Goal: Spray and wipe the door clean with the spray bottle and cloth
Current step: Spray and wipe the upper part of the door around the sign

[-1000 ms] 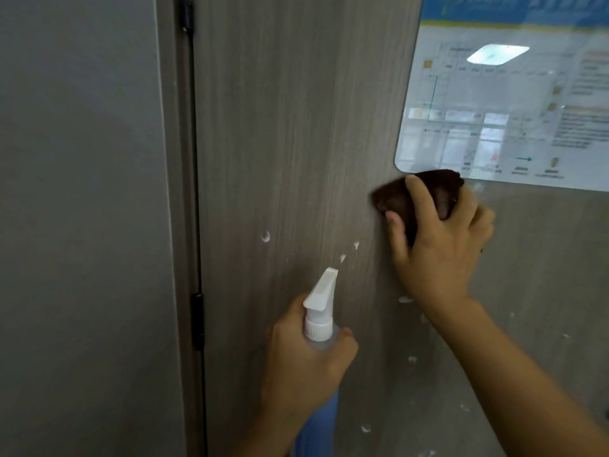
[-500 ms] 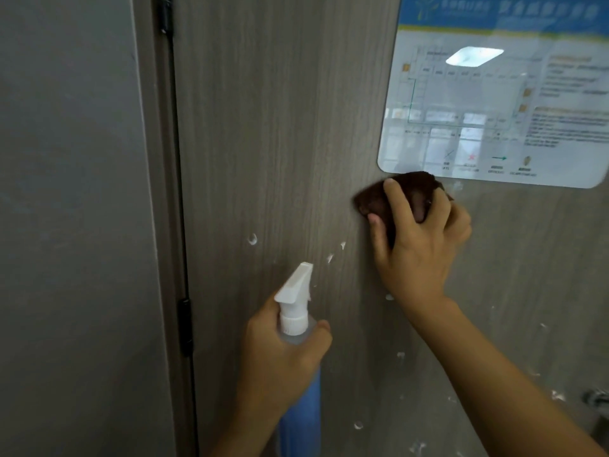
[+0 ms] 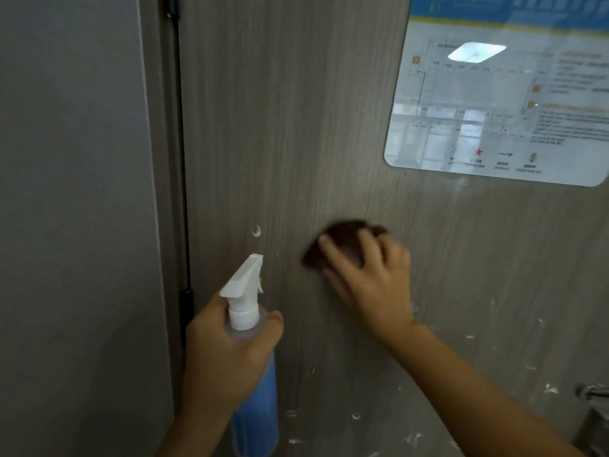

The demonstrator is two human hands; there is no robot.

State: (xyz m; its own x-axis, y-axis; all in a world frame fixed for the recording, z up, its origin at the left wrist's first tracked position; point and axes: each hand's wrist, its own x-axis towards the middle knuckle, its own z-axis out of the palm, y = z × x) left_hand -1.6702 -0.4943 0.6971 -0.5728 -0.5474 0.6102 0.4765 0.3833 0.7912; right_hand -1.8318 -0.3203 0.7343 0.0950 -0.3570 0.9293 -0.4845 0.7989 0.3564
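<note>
Both hands are busy: the left hand point(image 3: 227, 354) is wrapped around the neck of the spray bottle point(image 3: 252, 367) at the bottom middle of the frame, and the right hand point(image 3: 369, 275) presses a dark brown cloth point(image 3: 333, 240) flat on the door point(image 3: 296, 127), fingers spread over it, near the middle of the frame. The bottle stands upright, its white nozzle pointing up at the door, close to it. The cloth looks smeared, so the hand seems to be moving fast. A fast wipe could skip the little white spots point(image 3: 255, 230) on the wood, like the one just above the nozzle and the many scattered at the lower right. The cloth could also slip out from under the fingers, since only the fingers hold it in place. If the left hand squeezes by mistake, spray might hit the shiny sign point(image 3: 494, 103) at the upper right or the right arm. The words and map on the sign are too blurry to read. Most of the cloth hides under the hand. The bottom of the bottle is cut off by the frame edge. A metal part point(image 3: 593, 392) at the far right edge is only partly seen, and I cannot tell if it is the handle. A dark hinge point(image 3: 186, 300) sits in the gap at the left, beside a gray wall point(image 3: 72, 192).
</note>
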